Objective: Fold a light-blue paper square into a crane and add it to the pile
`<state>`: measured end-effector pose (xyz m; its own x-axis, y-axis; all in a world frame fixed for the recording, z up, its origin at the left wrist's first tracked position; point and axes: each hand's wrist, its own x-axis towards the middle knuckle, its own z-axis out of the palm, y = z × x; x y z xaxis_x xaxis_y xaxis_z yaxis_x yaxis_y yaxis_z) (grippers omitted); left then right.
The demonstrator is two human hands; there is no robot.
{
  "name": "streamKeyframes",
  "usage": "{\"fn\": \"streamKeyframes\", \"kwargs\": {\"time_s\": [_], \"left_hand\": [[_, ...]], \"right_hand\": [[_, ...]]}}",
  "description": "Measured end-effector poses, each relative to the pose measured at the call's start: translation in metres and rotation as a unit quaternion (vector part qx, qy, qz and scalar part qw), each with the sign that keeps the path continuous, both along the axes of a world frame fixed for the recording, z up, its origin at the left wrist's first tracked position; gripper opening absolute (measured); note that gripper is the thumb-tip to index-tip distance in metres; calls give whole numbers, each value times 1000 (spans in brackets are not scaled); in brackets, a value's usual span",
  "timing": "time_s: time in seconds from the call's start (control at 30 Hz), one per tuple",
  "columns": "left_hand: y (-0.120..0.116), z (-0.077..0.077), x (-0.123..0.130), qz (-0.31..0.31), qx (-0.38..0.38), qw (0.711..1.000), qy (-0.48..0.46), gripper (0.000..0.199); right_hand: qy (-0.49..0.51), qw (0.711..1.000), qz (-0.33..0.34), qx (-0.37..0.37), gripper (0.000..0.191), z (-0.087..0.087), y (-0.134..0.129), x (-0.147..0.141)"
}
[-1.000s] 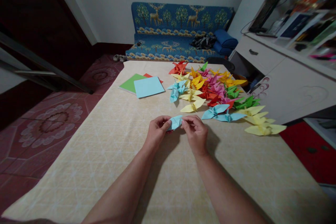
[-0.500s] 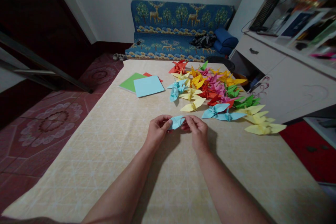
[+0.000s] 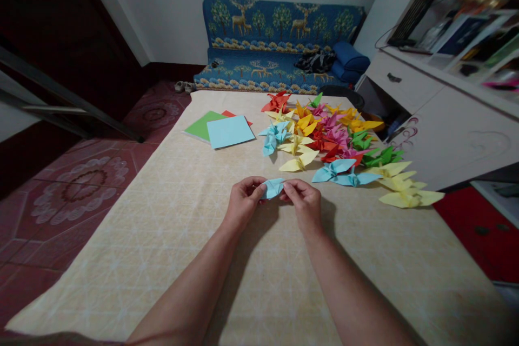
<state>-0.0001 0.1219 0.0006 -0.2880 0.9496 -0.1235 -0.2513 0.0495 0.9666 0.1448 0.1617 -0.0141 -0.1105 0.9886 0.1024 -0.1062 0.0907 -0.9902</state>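
Observation:
A small folded piece of light blue origami paper (image 3: 273,188) is held up between my two hands, above the table. My left hand (image 3: 246,194) pinches its left end, thumb on the near face. At the right end, the thumb and fingers of my right hand (image 3: 302,197) grip its edge. Just beyond my hands lie folded paper cranes: a yellow crane (image 3: 299,161), light blue cranes (image 3: 333,170) and, further back, red cranes (image 3: 323,144). The fingers behind the paper are partly hidden.
Flat square sheets, a light blue sheet (image 3: 231,132) over a green sheet (image 3: 205,125) and a red one, lie at the far left of the cloth-covered table (image 3: 162,227). Behind stands a blue patterned sofa (image 3: 279,62); a white cabinet (image 3: 454,113) is at the right.
My right fingers have closed in on the right end of the folded paper, with the thumb now nearer its edge. My left hand keeps its hold. The view has shifted very slightly.

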Motion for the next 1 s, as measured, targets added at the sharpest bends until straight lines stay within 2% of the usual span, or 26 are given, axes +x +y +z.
{"fn": "streamKeyframes", "kwargs": {"time_s": [0.43, 0.53, 0.7, 0.8, 1.0], "left_hand": [[0, 1, 3, -11, 1, 1000, -7, 29], [1, 1, 2, 3, -4, 1000, -12, 32], [1, -2, 1, 15, 6, 1000, -17, 37], [1, -4, 2, 10, 25, 1000, -14, 37], [1, -6, 2, -10, 27, 999, 37, 31]], "right_hand": [[-113, 980, -72, 144, 15, 2, -6, -1], [-100, 986, -64, 118, 18, 3, -6, -2], [-35, 999, -4, 14, 31, 1, -5, -5], [-47, 999, -2, 19, 28, -3, -4, -5], [-62, 996, -44, 44, 23, -9, -2, -5]]}}
